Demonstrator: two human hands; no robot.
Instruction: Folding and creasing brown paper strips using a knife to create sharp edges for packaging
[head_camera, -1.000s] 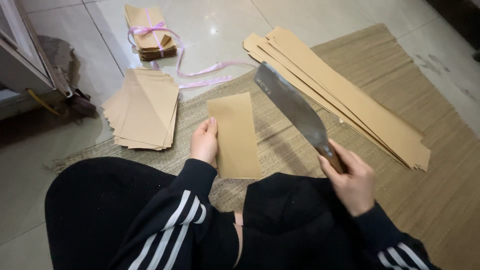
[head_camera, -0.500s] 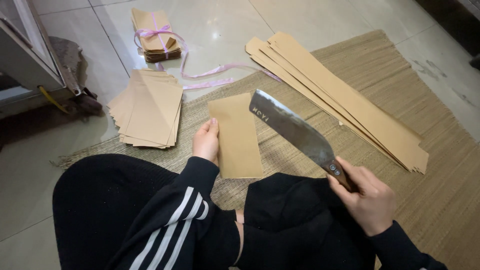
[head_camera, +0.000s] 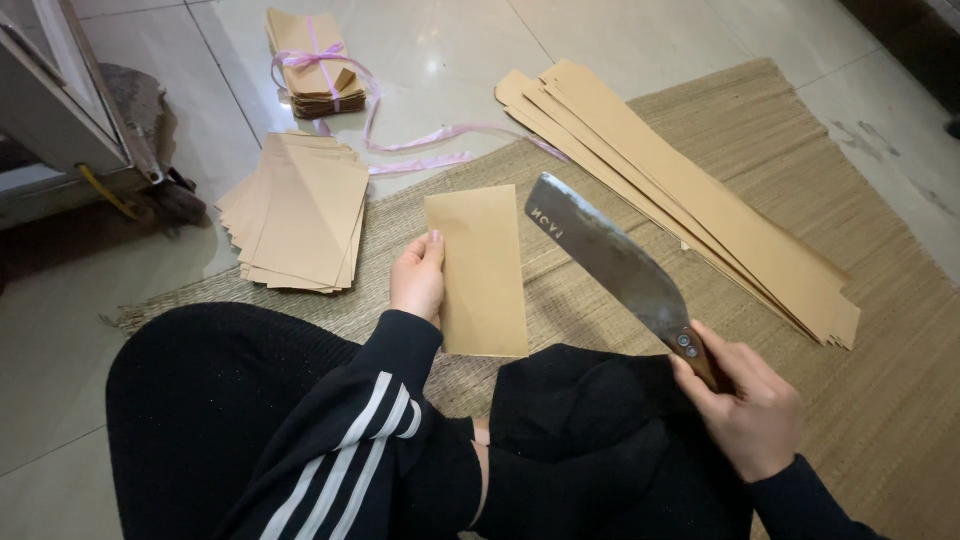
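Cleaver (head_camera: 610, 262) has swung down toward the brown paper sheet (head_camera: 478, 270) on the woven mat (head_camera: 800, 180). I see right hand (head_camera: 745, 405) fisted round its handle, left hand (head_camera: 418, 278) fingers flat pinning the sheet's edge. Reads as lining up a cut.

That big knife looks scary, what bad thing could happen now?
The big knife in the right hand hangs in the air right beside the left hand, which holds down the brown paper. A slip might nick those fingers. The blade also hovers near the person's knee, so a drop could hurt the leg.
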